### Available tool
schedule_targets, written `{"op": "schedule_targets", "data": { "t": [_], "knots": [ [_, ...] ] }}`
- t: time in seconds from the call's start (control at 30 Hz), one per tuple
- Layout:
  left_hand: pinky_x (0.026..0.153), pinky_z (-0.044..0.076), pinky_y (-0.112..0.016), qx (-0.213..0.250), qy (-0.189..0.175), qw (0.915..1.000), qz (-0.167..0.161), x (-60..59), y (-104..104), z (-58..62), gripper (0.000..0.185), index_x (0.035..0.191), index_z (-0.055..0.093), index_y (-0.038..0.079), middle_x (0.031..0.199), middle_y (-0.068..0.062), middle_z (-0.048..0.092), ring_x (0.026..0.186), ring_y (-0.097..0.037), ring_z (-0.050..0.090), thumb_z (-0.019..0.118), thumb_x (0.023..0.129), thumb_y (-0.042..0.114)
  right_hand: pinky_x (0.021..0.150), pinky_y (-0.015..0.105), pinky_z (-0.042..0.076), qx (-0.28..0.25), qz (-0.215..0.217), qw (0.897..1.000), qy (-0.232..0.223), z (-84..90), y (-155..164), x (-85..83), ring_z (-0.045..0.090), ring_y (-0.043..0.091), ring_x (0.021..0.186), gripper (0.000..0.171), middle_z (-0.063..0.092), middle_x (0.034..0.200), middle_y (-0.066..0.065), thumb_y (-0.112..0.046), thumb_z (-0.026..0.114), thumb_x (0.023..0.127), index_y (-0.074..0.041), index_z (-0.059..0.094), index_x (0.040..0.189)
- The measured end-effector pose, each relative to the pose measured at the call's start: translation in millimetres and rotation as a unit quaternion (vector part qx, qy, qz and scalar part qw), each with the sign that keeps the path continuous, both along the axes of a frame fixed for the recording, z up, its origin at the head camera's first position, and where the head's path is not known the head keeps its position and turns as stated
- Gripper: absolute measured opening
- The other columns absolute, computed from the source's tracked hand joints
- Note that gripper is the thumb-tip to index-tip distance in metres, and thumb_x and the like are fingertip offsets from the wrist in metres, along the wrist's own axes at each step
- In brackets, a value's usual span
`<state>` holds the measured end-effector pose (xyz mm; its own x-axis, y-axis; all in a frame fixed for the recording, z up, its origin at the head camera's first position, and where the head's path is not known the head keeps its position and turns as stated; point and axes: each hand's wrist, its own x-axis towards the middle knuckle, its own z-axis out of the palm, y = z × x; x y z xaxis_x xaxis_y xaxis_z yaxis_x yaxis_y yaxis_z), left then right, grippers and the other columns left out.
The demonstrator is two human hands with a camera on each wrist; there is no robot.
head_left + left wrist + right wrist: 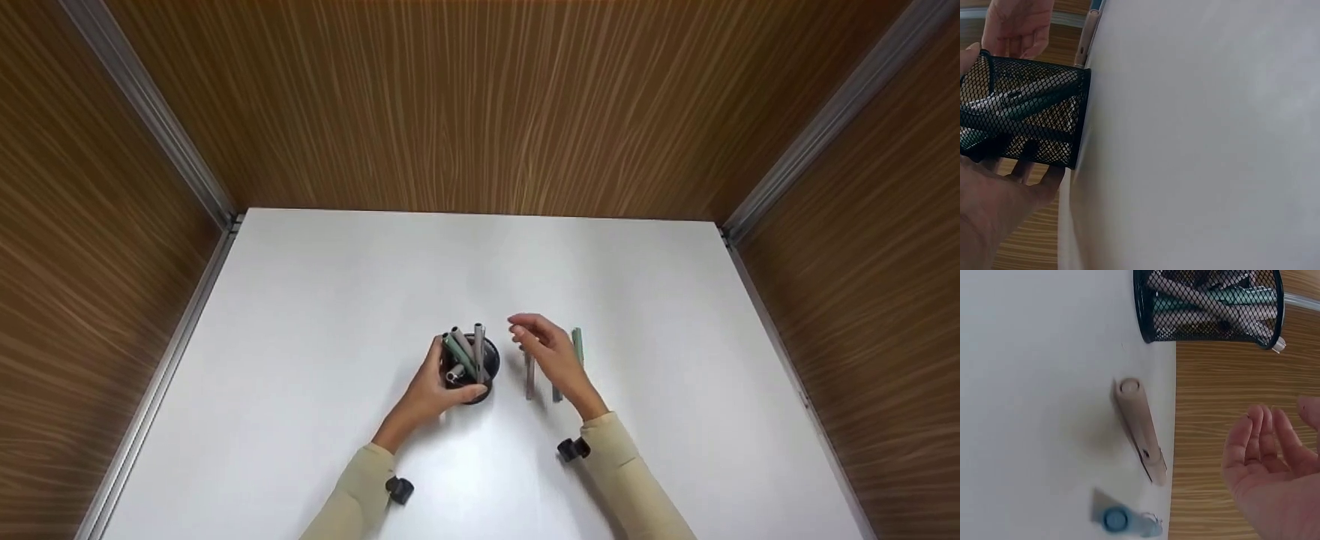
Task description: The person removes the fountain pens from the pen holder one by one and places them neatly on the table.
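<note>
My left hand (426, 391) grips a black mesh pen holder (1039, 138) round its side, with the thumb across the near rim. Several pens stand in it, among them a green pen (460, 355) and a grey one (479, 346). To the right of the holder my right hand (553, 357) hovers with loosely bent fingers and nothing in them. Beneath that hand a pinkish-beige pen (1141, 430) lies on the table, with a blue-looking pen (1116, 519) beside it. Partly hidden by the right hand is a green pen (577, 342).
The white table (360, 285) is enclosed by a wood-grain back panel (480, 105) and side panels (90, 285) with grey metal edging. Small black devices (400, 490) sit on both sleeves.
</note>
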<state>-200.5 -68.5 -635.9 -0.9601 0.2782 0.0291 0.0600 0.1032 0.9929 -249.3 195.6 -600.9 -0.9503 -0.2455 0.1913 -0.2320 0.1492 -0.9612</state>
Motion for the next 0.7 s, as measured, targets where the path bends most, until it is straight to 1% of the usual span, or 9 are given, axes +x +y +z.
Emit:
{"op": "schedule_targets", "data": {
  "t": [0.1, 0.2, 0.3, 0.37, 0.43, 0.47, 0.57, 0.7],
  "knots": [
    [0.125, 0.031, -0.054, -0.001, 0.004, 1.0000, -0.005, -0.6, -0.5, -0.5, 0.123, 0.173, 0.011, 0.003, 0.168, -0.023, 0.040, 0.155, -0.039, 0.040, 0.094, 0.089, 0.036, 0.094, 0.033, 0.056, -0.020, 0.020, 1.000, -0.002, -2.9, -9.3, 0.4, 0.068, 0.032, 0.112, 0.030, 0.068, 0.129, 0.029, -0.017, 0.064, 0.113, 0.002, 0.070, 0.135],
    [0.125, 0.029, -0.054, -0.004, 0.011, 0.9999, -0.004, -2.2, -1.3, -0.4, 0.121, 0.173, 0.014, 0.004, 0.168, -0.022, 0.042, 0.154, -0.038, 0.040, 0.094, 0.089, 0.035, 0.095, 0.033, 0.056, -0.041, 0.035, 0.998, -0.011, -5.0, -17.0, -0.3, 0.066, 0.034, 0.114, 0.030, 0.065, 0.131, 0.031, -0.016, 0.063, 0.113, 0.004, 0.069, 0.135],
    [0.125, 0.030, -0.054, -0.003, 0.021, 0.9998, -0.005, -1.6, -3.0, -1.0, 0.113, 0.172, 0.021, 0.009, 0.165, -0.018, 0.046, 0.153, -0.034, 0.042, 0.094, 0.089, 0.033, 0.099, 0.035, 0.055, -0.050, 0.052, 0.997, -0.018, -7.5, -23.3, 0.3, 0.065, 0.035, 0.120, 0.029, 0.066, 0.136, 0.027, -0.015, 0.063, 0.113, 0.001, 0.069, 0.137],
    [0.124, 0.032, -0.053, 0.001, 0.029, 0.9995, -0.007, -2.1, -3.6, -0.9, 0.105, 0.169, 0.027, 0.012, 0.162, -0.015, 0.050, 0.152, -0.032, 0.044, 0.094, 0.090, 0.031, 0.101, 0.036, 0.054, -0.040, 0.060, 0.997, -0.016, -7.8, -26.4, -0.5, 0.065, 0.033, 0.124, 0.029, 0.068, 0.137, 0.019, -0.017, 0.064, 0.113, -0.002, 0.070, 0.138],
    [0.123, 0.034, -0.053, 0.000, 0.036, 0.9993, -0.008, -2.3, -3.8, -0.4, 0.103, 0.168, 0.028, 0.013, 0.160, -0.013, 0.052, 0.151, -0.031, 0.045, 0.093, 0.090, 0.030, 0.104, 0.036, 0.052, -0.021, 0.066, 0.998, -0.012, -7.6, -28.5, -2.0, 0.064, 0.029, 0.128, 0.030, 0.069, 0.137, 0.011, -0.019, 0.064, 0.113, -0.005, 0.070, 0.140],
    [0.123, 0.034, -0.052, 0.001, 0.037, 0.9993, -0.008, -2.2, -3.6, 0.0, 0.102, 0.168, 0.028, 0.013, 0.159, -0.013, 0.052, 0.150, -0.030, 0.046, 0.093, 0.091, 0.030, 0.105, 0.036, 0.051, -0.011, 0.070, 0.997, -0.010, -7.8, -29.3, -3.4, 0.064, 0.028, 0.128, 0.031, 0.070, 0.137, 0.009, -0.019, 0.064, 0.113, -0.006, 0.070, 0.140],
    [0.123, 0.036, -0.052, 0.007, 0.035, 0.9993, -0.013, -2.6, -2.3, 0.3, 0.100, 0.167, 0.029, 0.012, 0.158, -0.014, 0.053, 0.150, -0.031, 0.047, 0.092, 0.091, 0.030, 0.106, 0.038, 0.049, 0.017, 0.083, 0.996, -0.007, -8.2, -30.3, -6.7, 0.063, 0.027, 0.128, 0.033, 0.070, 0.136, 0.006, -0.021, 0.064, 0.113, -0.008, 0.069, 0.143],
    [0.122, 0.037, -0.050, 0.016, 0.029, 0.9993, -0.019, -2.5, -0.7, 0.3, 0.097, 0.165, 0.032, 0.014, 0.157, -0.015, 0.054, 0.149, -0.032, 0.049, 0.093, 0.091, 0.030, 0.111, 0.044, 0.048, 0.028, 0.109, 0.993, -0.019, -9.4, -29.3, -8.7, 0.060, 0.026, 0.132, 0.037, 0.068, 0.141, 0.005, -0.024, 0.062, 0.114, -0.009, 0.066, 0.148]
  ]
}}
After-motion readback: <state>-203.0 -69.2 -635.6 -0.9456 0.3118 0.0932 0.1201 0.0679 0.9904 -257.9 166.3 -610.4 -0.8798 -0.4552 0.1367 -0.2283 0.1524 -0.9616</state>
